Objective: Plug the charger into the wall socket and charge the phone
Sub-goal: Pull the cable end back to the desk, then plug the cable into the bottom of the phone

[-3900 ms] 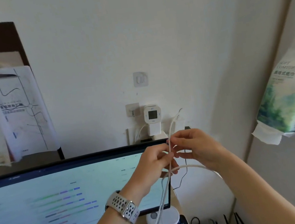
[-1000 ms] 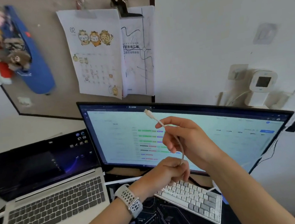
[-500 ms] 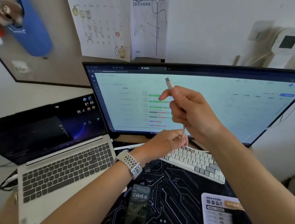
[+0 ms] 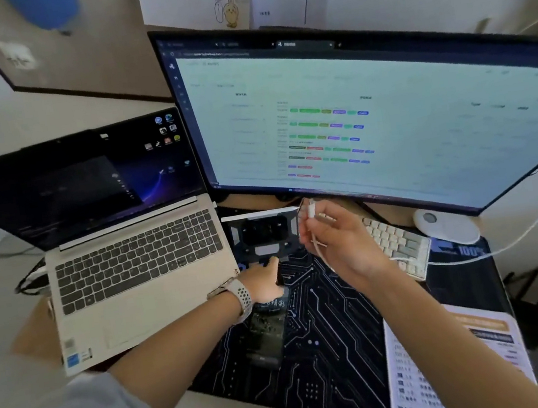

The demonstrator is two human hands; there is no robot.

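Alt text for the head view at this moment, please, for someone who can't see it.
The right hand holds up the white charging cable, plug end upward, while the left hand rests on the top end of a dark phone lying on the desk mat, before a laptop and a monitor.

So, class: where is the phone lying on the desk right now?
The phone lies near the centre of the head view on the black desk mat, right of the laptop, its top end under the left hand.

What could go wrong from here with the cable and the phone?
1. The white cable trails over the keyboard; pulling it could snag or drag it.
2. The left hand covers the phone top, so the port is hidden; the right hand may misalign the plug.
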